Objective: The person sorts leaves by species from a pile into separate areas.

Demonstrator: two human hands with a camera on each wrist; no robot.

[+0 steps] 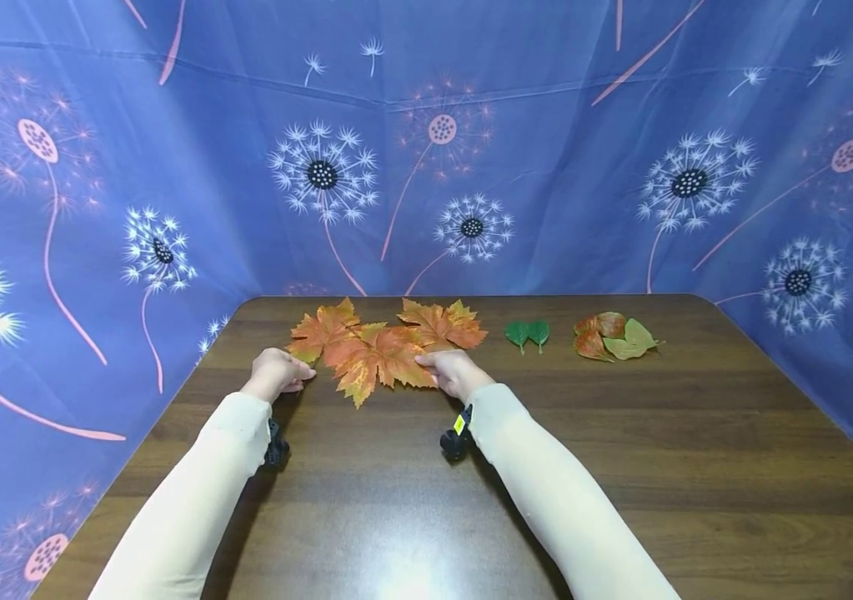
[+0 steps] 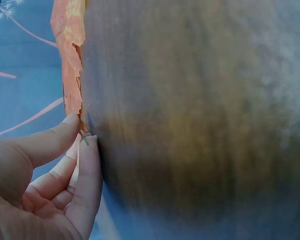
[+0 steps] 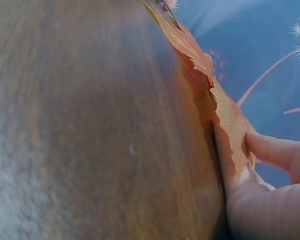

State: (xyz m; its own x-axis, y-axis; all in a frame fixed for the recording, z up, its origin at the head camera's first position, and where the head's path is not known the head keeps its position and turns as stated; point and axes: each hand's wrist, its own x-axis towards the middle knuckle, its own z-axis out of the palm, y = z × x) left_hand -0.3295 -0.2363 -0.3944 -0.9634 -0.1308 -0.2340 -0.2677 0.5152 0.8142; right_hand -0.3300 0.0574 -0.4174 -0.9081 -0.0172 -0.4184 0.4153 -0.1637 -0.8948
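Note:
Three orange maple leaves lie together at the back of the table. In the head view, one leaf [image 1: 324, 329] is at the left, another leaf [image 1: 443, 323] at the right, and the front leaf [image 1: 379, 358] sits between them, overlapping both. My left hand [image 1: 276, 373] pinches a thin stem [image 2: 85, 138] between thumb and forefinger, just below an orange leaf [image 2: 72, 60]. My right hand [image 1: 456, 372] grips the right edge of the front leaf, its thumb on top and fingers underneath. In the right wrist view, this leaf [image 3: 232, 125] is lifted slightly at the held edge.
Right of the maple leaves lie two small green leaves [image 1: 527, 333]. Farther right is a small cluster of reddish-brown leaves [image 1: 597, 333] with a yellow-green leaf [image 1: 630, 340]. A blue dandelion-print cloth [image 1: 546, 208] hangs behind the brown wooden table [image 1: 621, 467].

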